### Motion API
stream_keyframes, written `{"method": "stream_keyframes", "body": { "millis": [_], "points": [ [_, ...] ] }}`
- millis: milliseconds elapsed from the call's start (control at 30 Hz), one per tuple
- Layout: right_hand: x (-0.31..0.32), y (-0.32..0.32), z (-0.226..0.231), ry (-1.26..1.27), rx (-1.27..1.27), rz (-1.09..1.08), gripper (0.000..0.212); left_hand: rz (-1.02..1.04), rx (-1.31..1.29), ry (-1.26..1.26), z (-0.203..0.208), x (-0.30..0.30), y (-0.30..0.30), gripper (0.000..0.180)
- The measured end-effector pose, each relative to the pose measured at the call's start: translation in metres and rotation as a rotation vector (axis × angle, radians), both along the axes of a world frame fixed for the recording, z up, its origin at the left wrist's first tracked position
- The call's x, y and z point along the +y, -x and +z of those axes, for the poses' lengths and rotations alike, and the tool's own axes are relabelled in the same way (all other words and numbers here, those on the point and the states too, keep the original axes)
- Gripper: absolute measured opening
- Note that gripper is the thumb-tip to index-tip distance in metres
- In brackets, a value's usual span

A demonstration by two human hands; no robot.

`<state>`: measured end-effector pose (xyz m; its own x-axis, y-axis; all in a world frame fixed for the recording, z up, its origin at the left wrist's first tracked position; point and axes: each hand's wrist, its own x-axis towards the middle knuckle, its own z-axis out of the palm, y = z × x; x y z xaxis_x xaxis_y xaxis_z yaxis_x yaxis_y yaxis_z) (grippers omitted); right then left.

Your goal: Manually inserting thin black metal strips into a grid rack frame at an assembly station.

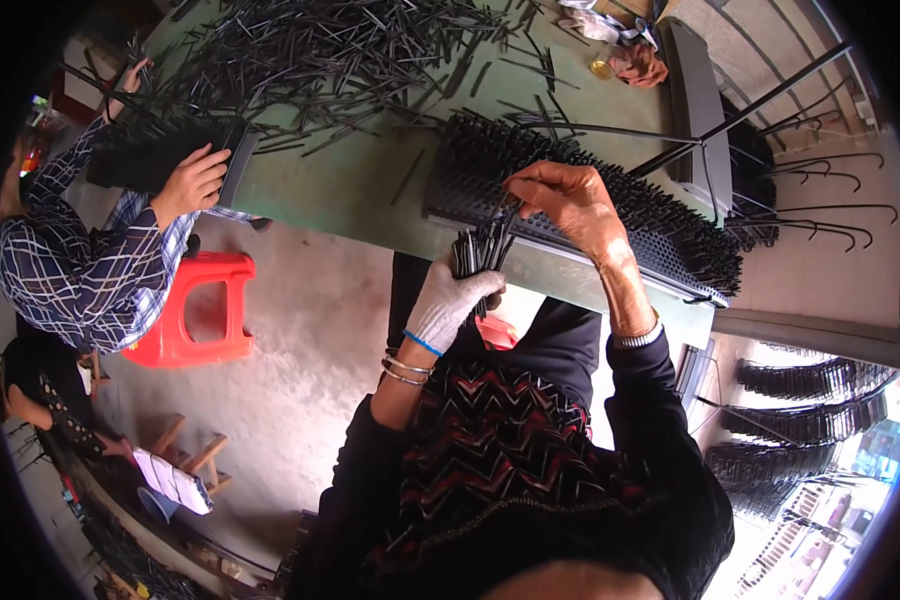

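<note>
My left hand (444,303), in a white knit glove with a blue cuff edge, is closed round a bundle of thin black sticks (484,246) that point upward. Just above the bundle, my bare right hand (574,205) pinches with thumb and forefinger at what looks like the end of one thin black stick; the fingers partly hide it. Beyond both hands, a long perforated black rack (650,262) lies along the table's near edge. Rows of black sticks (610,180) stand in its holes, densest on the far side.
A large loose pile of black sticks (320,60) covers the back of the green table (310,190). At left, a person in a plaid shirt (80,260) holds another black rack (160,160), near a red stool (195,310). Wire hooks (830,220) and hanging black pieces (800,415) are at right.
</note>
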<state>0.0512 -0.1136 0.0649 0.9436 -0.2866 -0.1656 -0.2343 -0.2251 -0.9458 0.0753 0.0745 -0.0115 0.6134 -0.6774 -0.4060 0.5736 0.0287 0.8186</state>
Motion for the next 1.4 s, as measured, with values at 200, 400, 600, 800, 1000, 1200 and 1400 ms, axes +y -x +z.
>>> {"method": "stream_keyframes", "body": {
  "millis": [200,400,600,800,1000,1200,1400],
  "points": [
    [0.006,-0.005,-0.004,-0.081,-0.084,-0.121,0.019,-0.035,0.042,-0.033,-0.006,0.010,-0.011,0.012],
    [0.009,-0.017,-0.009,-0.016,-0.297,-0.289,0.021,0.053,0.264,0.106,-0.017,0.013,-0.014,0.014],
    [0.019,-0.032,-0.028,0.135,-0.397,-0.305,0.017,0.119,0.588,0.411,-0.019,0.015,-0.007,0.024],
    [0.024,-0.033,-0.027,0.412,-0.438,-0.297,0.014,0.143,0.561,0.380,-0.012,0.017,-0.004,0.023],
    [0.022,-0.031,-0.028,0.540,-0.470,-0.275,0.014,0.124,0.515,0.370,-0.019,0.020,-0.003,0.026],
    [0.018,-0.039,-0.037,0.702,-0.473,-0.049,0.017,0.150,0.532,0.339,-0.021,0.021,-0.001,0.017],
    [0.020,-0.047,-0.041,0.945,-0.479,-0.162,0.017,0.243,0.571,0.427,-0.023,0.018,0.001,0.016]
  ]
}}
